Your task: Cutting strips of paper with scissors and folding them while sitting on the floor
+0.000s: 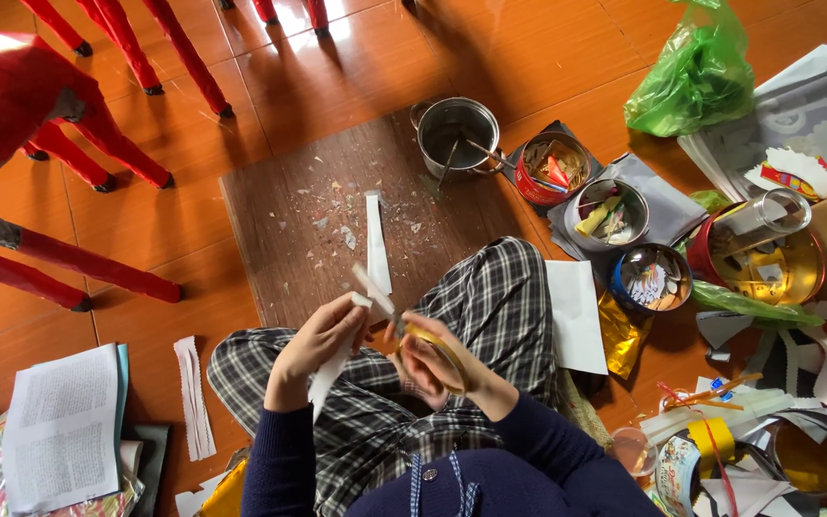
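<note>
Navy sleeves [528, 460] fill the bottom edge, and beyond them checked trousers [452, 354] cover crossed legs on the orange floor [337, 67]. Ahead of the knees lies a brown board [289, 230] flecked with paper scraps, with a white strip [376, 239] lying on it. Red chair legs [117, 144] stand at the far left. To the right sit a green bag [696, 77], a steel pot [457, 134] and several round tins [552, 168] of bits, with a white sheet [576, 316] beside the right knee.

Risk, as I judge it: the blades are close to the left fingertips, so a slip could nick them. The narrow paper could also twist between the blades and cut crooked or tear. Off-cuts may scatter past the board.

Left hand [323, 337] is closed around a strip of white paper [332, 369], fingers pinched on its upper part while the rest hangs over the lap. Right hand [430, 362] grips yellow-handled scissors [404, 330], fingers curled through the loops. The blades point up and left, meeting the paper just above the left fingertips. How wide the blades stand I cannot tell.
</note>
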